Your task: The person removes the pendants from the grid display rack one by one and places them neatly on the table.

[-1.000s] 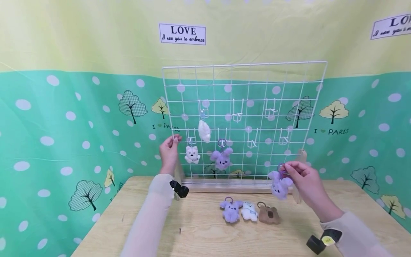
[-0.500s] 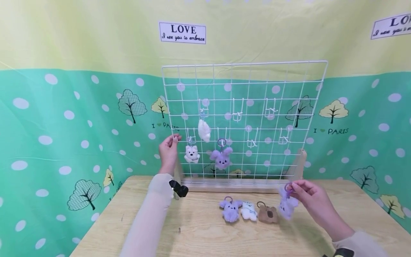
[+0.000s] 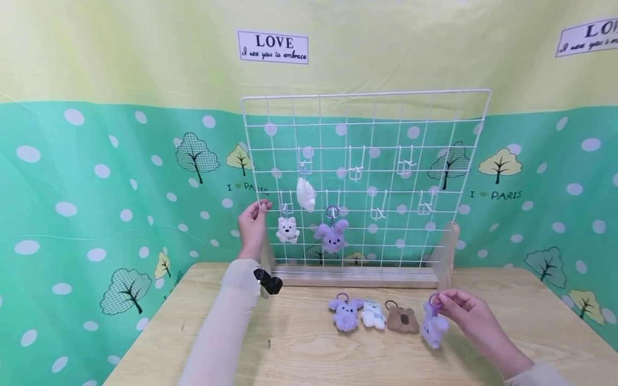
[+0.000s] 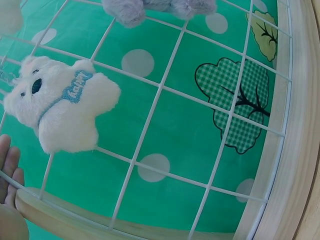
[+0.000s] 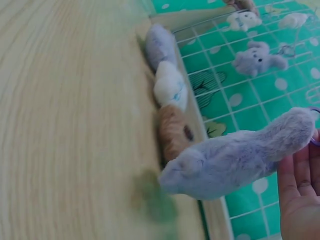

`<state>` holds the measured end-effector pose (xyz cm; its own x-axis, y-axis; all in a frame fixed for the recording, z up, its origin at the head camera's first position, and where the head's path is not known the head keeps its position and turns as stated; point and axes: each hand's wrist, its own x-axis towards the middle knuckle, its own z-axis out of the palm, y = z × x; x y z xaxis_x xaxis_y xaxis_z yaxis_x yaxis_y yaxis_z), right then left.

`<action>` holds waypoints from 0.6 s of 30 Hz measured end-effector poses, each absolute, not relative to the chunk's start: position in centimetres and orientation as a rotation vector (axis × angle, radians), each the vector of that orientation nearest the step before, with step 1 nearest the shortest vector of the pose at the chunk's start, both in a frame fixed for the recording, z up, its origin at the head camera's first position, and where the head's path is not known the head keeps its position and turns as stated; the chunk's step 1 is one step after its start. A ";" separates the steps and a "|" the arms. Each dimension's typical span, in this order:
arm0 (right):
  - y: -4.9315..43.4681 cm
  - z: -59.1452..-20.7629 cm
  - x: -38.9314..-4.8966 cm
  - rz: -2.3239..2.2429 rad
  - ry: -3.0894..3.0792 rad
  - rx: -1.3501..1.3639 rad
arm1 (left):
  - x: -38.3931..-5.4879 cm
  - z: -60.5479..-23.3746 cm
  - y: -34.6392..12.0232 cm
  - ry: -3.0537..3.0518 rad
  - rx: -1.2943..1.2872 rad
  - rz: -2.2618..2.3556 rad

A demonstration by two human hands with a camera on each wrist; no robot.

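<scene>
In the head view, my left hand (image 3: 252, 231) grips the left edge of a white wire grid rack (image 3: 366, 93) on a wooden stand. My right hand (image 3: 475, 320) pinches the purple ring of a lilac bunny plush keychain (image 3: 433, 329), low over the table's right part. I cannot tell whether this plush touches the table. Beside it lies a brown bear keychain (image 3: 402, 320), then a white plush keychain (image 3: 373, 315) and another lilac bunny keychain (image 3: 345, 315). The right wrist view shows the held plush (image 5: 225, 160) hanging from the fingers.
On the rack's hooks hang a white dog keychain (image 3: 288, 230), a white plush turned away (image 3: 306, 194) and a lilac bunny keychain (image 3: 332, 237). Bare hooks (image 3: 377, 213) stick out further right. A wooden foot (image 3: 449, 254) supports the rack's right end. A patterned curtain hangs behind.
My right hand has moved down from in front of the rack's lower right corner to near the tabletop, carrying the lilac bunny keychain. My left hand stays on the rack's edge.
</scene>
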<state>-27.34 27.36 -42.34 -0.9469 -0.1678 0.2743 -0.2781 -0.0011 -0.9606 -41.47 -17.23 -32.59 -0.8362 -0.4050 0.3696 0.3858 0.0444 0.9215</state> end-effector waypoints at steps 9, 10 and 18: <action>28.1 -43.3 -28.6 2.032 -2.265 0.207 | -41.4 -32.6 -17.2 -1.767 0.005 -1.829; 28.2 -43.4 -28.8 2.015 -2.275 0.184 | -41.4 -32.6 -17.2 -1.769 0.004 -1.828; 28.7 -44.2 -30.3 1.900 -2.341 0.115 | -41.5 -32.6 -17.2 -1.771 0.007 -1.835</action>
